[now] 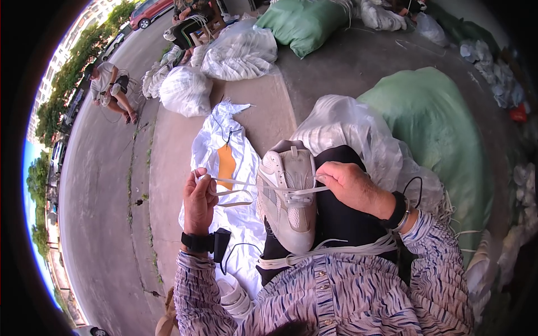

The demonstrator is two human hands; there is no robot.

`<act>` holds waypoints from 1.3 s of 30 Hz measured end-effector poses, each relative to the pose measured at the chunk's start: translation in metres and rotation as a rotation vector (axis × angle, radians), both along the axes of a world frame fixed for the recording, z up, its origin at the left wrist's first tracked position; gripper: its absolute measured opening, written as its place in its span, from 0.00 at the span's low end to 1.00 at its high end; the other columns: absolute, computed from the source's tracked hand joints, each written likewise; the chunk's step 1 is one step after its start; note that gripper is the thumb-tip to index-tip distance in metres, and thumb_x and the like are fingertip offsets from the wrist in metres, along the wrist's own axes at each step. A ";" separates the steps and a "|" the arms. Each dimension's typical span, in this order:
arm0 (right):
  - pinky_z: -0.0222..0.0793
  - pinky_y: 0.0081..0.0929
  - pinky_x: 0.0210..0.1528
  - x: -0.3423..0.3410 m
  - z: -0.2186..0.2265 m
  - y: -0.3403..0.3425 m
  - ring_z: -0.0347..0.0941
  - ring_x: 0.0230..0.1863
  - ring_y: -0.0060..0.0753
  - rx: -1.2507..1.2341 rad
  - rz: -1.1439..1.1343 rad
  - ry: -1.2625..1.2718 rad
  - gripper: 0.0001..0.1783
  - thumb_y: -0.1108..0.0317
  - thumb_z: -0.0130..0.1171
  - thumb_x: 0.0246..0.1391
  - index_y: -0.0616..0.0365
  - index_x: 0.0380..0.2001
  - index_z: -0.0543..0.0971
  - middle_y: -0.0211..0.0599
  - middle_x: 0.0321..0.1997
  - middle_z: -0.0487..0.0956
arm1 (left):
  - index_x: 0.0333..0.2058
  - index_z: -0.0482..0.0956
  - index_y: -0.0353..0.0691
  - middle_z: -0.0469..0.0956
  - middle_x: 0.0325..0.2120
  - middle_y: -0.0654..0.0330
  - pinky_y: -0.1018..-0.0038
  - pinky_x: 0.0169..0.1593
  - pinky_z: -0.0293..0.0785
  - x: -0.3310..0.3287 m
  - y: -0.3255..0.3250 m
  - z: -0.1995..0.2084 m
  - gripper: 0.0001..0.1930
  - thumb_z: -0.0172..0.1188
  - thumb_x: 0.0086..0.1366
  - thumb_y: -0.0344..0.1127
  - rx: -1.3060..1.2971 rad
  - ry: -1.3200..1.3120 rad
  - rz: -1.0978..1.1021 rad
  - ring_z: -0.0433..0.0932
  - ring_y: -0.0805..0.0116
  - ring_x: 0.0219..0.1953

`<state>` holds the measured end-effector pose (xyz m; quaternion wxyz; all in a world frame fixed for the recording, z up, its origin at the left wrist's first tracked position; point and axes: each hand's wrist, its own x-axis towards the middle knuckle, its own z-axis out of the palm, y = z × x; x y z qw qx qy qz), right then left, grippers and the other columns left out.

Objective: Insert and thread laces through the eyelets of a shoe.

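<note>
So the off-white mesh-and-suede sneaker (287, 196) sits on the person's black-trousered lap, toe pointing back at them. Left hand (199, 203) is curled closed around the flat white shoelace (238, 183), pulling it out sideways from the eyelets. Right hand (350, 183) is pinched closed on the lace's other end right at the shoe's edge. A bundle of spare white laces (336, 251) lies across the thighs, with a white plastic sheet (216, 140) on the concrete beside them.
</note>
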<state>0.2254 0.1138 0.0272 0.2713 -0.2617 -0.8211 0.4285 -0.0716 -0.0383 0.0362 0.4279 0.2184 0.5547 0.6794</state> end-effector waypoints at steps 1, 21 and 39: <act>0.68 0.30 0.23 0.002 -0.003 -0.002 0.72 0.17 0.40 0.367 0.060 0.026 0.07 0.69 0.55 0.54 0.62 0.31 0.75 0.42 0.23 0.76 | 0.37 0.68 0.45 0.65 0.16 0.72 0.87 0.14 0.47 0.005 -0.001 0.001 0.03 0.49 0.66 0.30 -0.030 0.040 -0.004 0.56 0.88 0.14; 0.68 0.32 0.29 0.024 -0.007 0.017 0.74 0.25 0.41 0.192 -0.133 0.076 0.02 0.74 0.54 0.51 0.59 0.29 0.73 0.38 0.24 0.75 | 0.36 0.72 0.35 0.71 0.23 0.66 0.81 0.29 0.64 0.058 -0.006 -0.013 0.10 0.46 0.70 0.35 -0.256 0.563 -0.145 0.64 0.81 0.24; 0.69 0.37 0.29 -0.007 -0.011 -0.001 0.75 0.27 0.45 0.347 0.030 -0.283 0.05 0.71 0.56 0.48 0.58 0.22 0.72 0.41 0.22 0.76 | 0.29 0.75 0.36 0.76 0.20 0.64 0.83 0.27 0.68 0.079 0.009 -0.013 0.11 0.56 0.65 0.38 -0.231 0.267 -0.515 0.72 0.80 0.21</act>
